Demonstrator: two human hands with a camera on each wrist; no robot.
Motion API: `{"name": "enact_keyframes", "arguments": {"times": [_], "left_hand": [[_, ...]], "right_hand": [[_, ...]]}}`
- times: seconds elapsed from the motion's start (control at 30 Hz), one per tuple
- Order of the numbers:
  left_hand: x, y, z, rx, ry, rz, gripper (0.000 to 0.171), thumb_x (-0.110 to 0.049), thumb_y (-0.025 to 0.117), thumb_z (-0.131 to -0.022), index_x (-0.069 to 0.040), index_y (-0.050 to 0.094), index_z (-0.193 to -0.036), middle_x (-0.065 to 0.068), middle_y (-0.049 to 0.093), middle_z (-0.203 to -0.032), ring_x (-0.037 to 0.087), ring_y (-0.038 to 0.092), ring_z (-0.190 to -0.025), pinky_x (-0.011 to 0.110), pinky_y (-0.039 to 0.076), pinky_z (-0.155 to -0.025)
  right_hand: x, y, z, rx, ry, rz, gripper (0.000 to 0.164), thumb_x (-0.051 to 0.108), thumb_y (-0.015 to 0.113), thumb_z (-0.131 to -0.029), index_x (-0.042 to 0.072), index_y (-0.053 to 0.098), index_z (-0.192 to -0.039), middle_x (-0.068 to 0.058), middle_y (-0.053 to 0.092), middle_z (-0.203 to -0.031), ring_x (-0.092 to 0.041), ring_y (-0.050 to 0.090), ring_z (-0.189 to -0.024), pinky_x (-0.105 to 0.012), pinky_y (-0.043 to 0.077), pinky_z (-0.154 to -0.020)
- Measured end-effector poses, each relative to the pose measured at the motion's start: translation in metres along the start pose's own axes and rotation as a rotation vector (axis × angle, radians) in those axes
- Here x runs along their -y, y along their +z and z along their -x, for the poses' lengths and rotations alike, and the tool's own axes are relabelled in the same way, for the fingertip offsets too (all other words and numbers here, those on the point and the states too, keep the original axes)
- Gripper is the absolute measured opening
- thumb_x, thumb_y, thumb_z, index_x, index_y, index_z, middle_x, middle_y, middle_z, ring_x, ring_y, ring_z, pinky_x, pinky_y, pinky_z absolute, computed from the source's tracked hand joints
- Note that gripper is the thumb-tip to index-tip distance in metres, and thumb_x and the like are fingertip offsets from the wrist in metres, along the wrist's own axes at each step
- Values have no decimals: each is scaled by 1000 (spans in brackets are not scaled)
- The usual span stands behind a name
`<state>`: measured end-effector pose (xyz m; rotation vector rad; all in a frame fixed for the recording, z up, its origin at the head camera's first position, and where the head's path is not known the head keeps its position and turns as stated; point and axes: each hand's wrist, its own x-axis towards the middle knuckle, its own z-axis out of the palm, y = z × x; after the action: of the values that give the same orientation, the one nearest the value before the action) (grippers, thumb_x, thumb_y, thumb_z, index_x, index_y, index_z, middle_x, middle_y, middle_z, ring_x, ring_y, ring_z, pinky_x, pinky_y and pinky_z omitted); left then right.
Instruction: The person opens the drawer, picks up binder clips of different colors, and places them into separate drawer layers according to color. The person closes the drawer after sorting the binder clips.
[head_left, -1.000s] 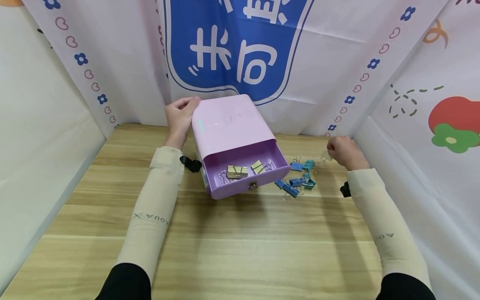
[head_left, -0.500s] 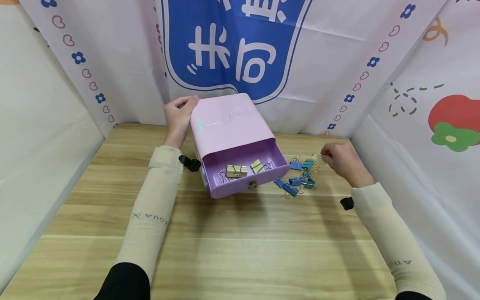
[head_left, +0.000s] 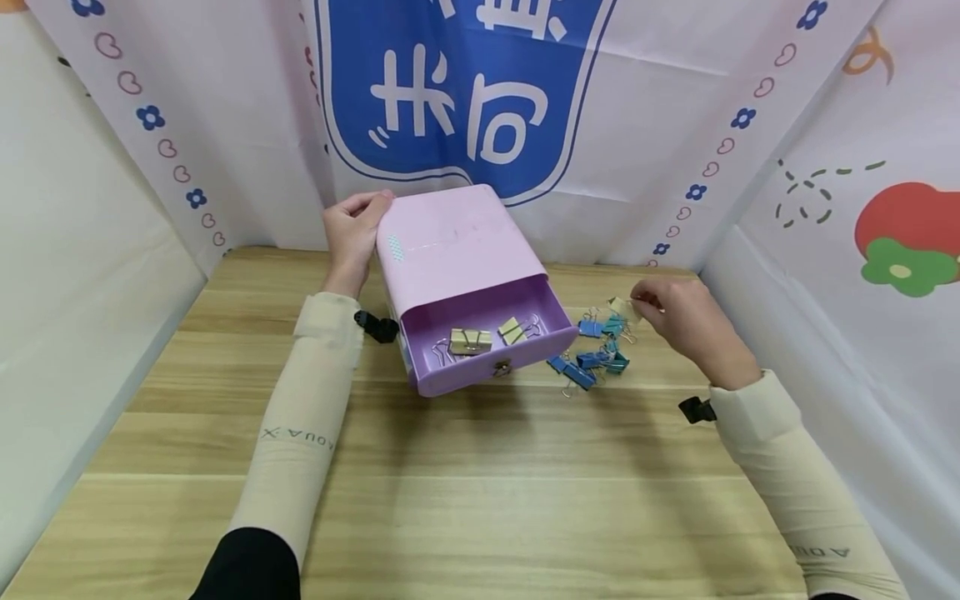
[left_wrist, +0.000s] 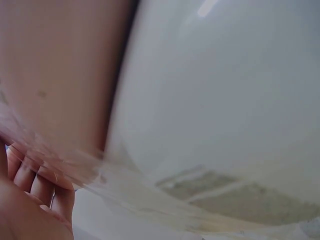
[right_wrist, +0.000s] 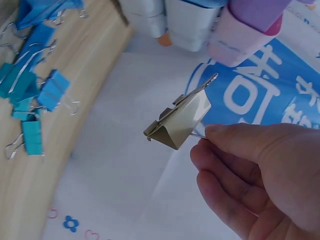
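Note:
My left hand (head_left: 350, 237) grips the back left corner of a pink drawer box (head_left: 457, 242), thumb on its top; in the left wrist view the fingers (left_wrist: 42, 187) show beside the blurred box wall. The box's purple drawer (head_left: 450, 382) is pulled out toward me. Inside lie yellow binder clips (head_left: 471, 341), wire handles showing. To the right of the box, my right hand (head_left: 686, 325) pinches another yellow binder clip (right_wrist: 182, 122) by a wire handle between thumb and finger, raised near the pile of blue and teal binder clips (head_left: 592, 360).
The wooden table (head_left: 480, 500) is bordered by a printed white cloth (head_left: 645, 125) at the back and white cloth sides. In the right wrist view, white and pink tiers of the box (right_wrist: 235, 42) stand at the top.
My right hand has moved left toward the box with the yellow binder clip, coming close to the blue and teal clips. The left hand and the box hold their place.

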<state>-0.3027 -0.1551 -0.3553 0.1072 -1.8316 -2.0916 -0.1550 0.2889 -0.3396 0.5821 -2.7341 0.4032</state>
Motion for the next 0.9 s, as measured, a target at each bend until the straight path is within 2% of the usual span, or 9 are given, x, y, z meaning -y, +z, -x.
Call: {"name": "enact_keyframes", "arguments": {"times": [0.27, 0.5, 0.67, 0.9], "left_hand": [[1, 1, -1, 0, -3, 2, 17, -25, 85, -91, -12, 84, -101, -7, 78, -89, 8, 71, -78, 18, 58, -70], [0, -1, -1, -2, 0, 6, 17, -25, 85, -90, -12, 84, -102, -6, 79, -93, 8, 70, -79, 18, 57, -70], [1, 0, 0, -4, 3, -5, 17, -26, 84, -91, -12, 84, -102, -7, 78, -91, 7, 70, -78, 17, 57, -69], [1, 1, 0, -1, 9, 23, 16, -25, 85, -90, -12, 85, -99, -8, 78, -86, 7, 71, -75, 18, 58, -68]], "right_hand": [[28, -19, -6, -53, -82, 23, 6, -1, 77, -94, 3, 77, -97, -9, 76, -89, -21, 71, -77, -42, 61, -72], [51, -34, -13, -114, -158, 1, 9, -1, 79, -92, 1, 78, -100, -11, 79, -94, -24, 75, -81, -43, 64, -73], [70, -39, -18, -115, -198, -25, 9, -1, 78, -93, 0, 78, -102, -13, 79, -94, -25, 75, -81, -44, 64, -73], [98, -41, -27, -101, -250, 20, 8, 6, 78, -95, 5, 79, -104, -7, 78, -92, -21, 70, -79, -41, 63, -74]]}}
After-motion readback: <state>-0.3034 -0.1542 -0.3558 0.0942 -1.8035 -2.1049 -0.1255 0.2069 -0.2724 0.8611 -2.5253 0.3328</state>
